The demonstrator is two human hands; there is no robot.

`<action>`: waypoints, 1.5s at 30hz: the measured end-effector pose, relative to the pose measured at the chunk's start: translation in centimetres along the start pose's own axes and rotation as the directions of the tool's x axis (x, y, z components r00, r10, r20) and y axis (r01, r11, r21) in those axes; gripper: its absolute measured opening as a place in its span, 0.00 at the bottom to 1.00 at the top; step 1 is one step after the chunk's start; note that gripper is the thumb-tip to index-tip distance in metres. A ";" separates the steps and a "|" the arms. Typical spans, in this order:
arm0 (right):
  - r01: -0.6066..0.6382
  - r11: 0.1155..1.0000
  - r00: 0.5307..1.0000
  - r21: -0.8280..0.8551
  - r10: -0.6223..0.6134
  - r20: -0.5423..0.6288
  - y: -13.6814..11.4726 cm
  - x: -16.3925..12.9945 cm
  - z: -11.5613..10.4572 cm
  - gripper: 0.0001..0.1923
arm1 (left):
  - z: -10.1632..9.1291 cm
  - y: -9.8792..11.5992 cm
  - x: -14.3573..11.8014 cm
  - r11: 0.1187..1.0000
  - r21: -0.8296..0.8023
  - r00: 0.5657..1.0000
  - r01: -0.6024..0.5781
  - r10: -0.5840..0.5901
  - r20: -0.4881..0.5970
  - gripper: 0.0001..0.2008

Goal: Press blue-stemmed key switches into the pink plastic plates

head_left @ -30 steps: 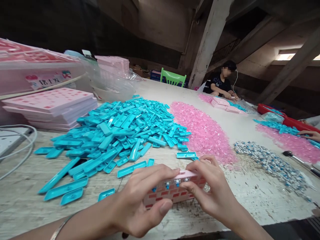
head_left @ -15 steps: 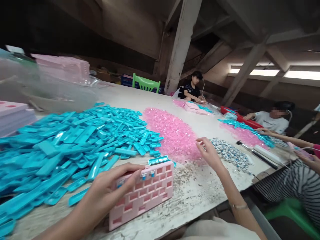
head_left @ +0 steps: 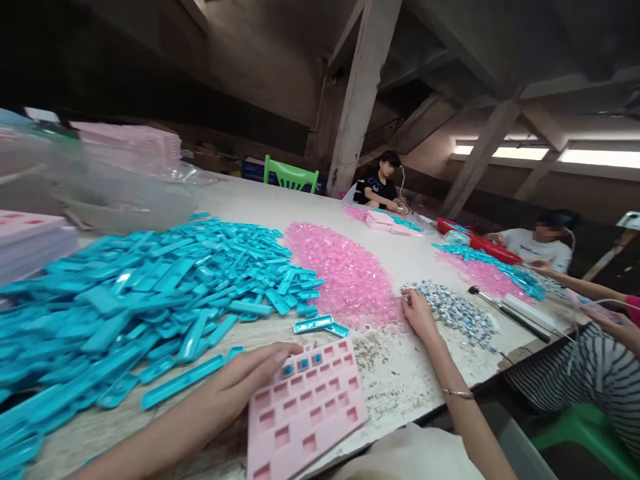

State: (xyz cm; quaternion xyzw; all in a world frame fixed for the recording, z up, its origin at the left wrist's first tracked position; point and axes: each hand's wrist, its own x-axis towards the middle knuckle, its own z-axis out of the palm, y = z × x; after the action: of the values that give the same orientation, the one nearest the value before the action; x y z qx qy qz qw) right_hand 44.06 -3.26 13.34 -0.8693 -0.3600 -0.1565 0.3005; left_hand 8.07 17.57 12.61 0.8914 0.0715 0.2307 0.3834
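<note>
Panel (head_left: 306,415), pink, now tipped back from upright at near worktop (head_left: 387,393) edge, sockets facing up, so easier to reach. Left hand (head_left: 253,375) grip closed over its upper edge. Right hand (head_left: 421,315) has left panel for small-parts heap (head_left: 457,317); fingertips bunched, can't tell if holding anything. Count: one panel, three blue-and-white pieces (head_left: 303,364) visible in it, one turquoise heap (head_left: 165,280), one pink heap (head_left: 345,273) alongside.

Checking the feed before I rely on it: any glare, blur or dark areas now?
Head view: windows glare white, upper left nearly black; head view: blue pile shows bright highlights; head view: left-edge stack looks soft, while the panel's recesses read clearly.
</note>
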 end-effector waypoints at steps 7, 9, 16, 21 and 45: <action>-0.117 0.970 0.986 0.214 0.139 -0.092 -0.1 0.6 -0.9 0.12 | -0.4 2.5 0.8 0.988 -0.082 0.957 0.129 -0.102 0.271 0.22; -0.119 0.943 0.980 0.312 0.162 -0.116 -1.7 0.4 -1.6 0.12 | -0.4 2.7 0.8 0.985 -0.073 0.952 0.157 -0.131 0.276 0.21; -0.028 0.756 0.968 0.654 -0.142 0.206 -13.2 -5.6 -1.5 0.16 | -0.5 3.3 1.2 0.994 0.041 0.956 0.098 -0.105 0.273 0.14; -0.037 0.735 0.869 0.677 -0.310 0.385 -17.4 -9.3 -0.5 0.10 | 0.3 2.1 1.4 0.993 0.117 0.972 -0.010 -0.018 0.234 0.13; 0.325 0.791 0.752 0.518 -0.549 0.366 -15.6 -9.1 -0.9 0.03 | -0.5 1.9 1.9 0.970 0.191 0.947 -0.150 0.085 0.310 0.13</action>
State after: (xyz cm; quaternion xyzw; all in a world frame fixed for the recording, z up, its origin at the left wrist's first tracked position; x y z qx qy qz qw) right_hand 26.50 0.03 16.00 -0.6803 -0.6478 0.0876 0.3314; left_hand 9.43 17.17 14.93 0.9545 -0.0168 0.1064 0.2782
